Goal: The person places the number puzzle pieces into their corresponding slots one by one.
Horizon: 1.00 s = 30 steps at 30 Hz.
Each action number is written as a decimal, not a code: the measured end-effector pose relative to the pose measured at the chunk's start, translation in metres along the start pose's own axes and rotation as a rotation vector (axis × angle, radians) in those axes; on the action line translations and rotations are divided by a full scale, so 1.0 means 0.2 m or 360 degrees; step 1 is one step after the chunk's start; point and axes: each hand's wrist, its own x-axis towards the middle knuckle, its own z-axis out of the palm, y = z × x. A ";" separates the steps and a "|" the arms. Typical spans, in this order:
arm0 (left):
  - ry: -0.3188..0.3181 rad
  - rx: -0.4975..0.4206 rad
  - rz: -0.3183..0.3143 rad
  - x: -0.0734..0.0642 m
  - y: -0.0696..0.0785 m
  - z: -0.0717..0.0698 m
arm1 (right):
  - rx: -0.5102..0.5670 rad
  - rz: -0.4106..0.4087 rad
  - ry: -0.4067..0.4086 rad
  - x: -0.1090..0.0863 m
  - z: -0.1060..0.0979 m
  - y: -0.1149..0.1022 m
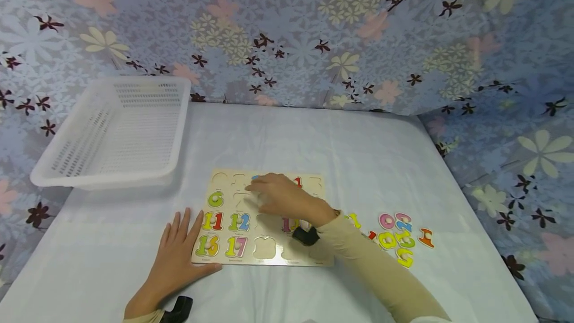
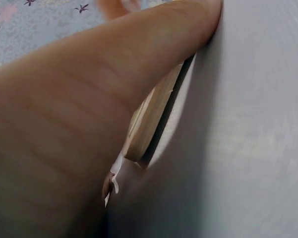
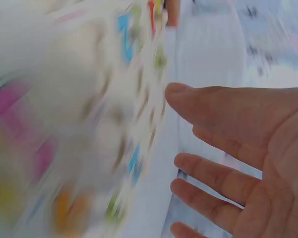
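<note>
A wooden number puzzle board lies on the white-covered table, with several coloured number pieces in it, such as the green 6 and the 17. Several recesses hold nothing. My left hand rests flat at the board's left edge, fingers spread. Its thumb lies by the board's side in the left wrist view. Over the upper middle of the board is my right hand, its fingers extended and nothing held. In the right wrist view, its thumb and fingers are apart and the board is blurred.
Loose number pieces lie right of the board, among them a pink piece, a yellow 5 and an orange-red piece. A white plastic basket stands at the back left. Flowered cloth hangs behind the table.
</note>
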 end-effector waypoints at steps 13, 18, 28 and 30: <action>0.0008 -0.0008 0.0006 0.00 0.01 0.00 | 0.0086 0.0613 0.0225 -0.77 -0.03 0.37; -0.0016 -0.0007 -0.0006 0.00 0.02 0.01 | 0.0053 0.0699 0.0227 -0.89 0.00 0.40; -0.0026 -0.0020 0.0006 0.00 0.01 0.00 | 0.0096 0.0830 0.0282 -0.92 0.06 0.37; -0.0013 -0.0015 0.0017 0.00 0.01 0.00 | 0.0081 0.0842 0.0280 -0.92 0.07 0.36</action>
